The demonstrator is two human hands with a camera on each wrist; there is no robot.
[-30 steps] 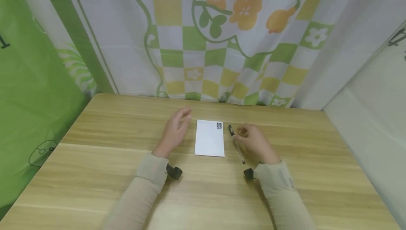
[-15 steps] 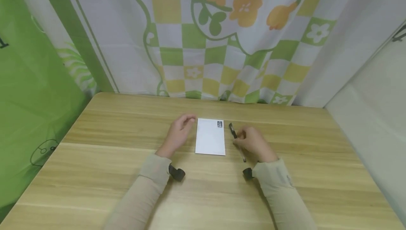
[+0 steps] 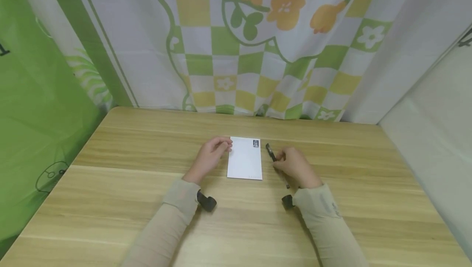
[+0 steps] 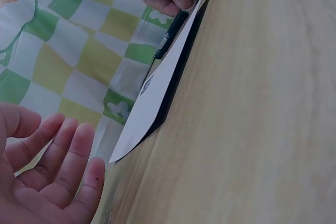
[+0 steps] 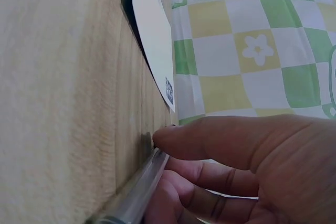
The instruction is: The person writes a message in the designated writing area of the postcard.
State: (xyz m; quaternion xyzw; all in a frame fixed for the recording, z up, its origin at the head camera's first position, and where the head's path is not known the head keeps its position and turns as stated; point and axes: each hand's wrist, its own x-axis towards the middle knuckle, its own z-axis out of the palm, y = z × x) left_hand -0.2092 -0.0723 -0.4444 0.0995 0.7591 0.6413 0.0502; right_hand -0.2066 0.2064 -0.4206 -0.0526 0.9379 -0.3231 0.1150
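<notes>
By the card (image 3: 245,160), left hand (image 3: 208,157) seems closer now.

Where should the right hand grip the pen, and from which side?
I'd pinch the pen across its barrel near mid-length, just past the black section, thumb against fingertips, coming from the right. It is long and thin, and the white card lies to its left, so the right side looks freer. The right hand pinches it about there.

The person wears pale beige sleeves (image 3: 162,228) with broad cuffs (image 3: 181,196) and black, rounded wrist cameras (image 3: 209,204). A small greyish mark (image 3: 336,209), possibly lettering, shows on the right sleeve (image 3: 330,232).
</notes>
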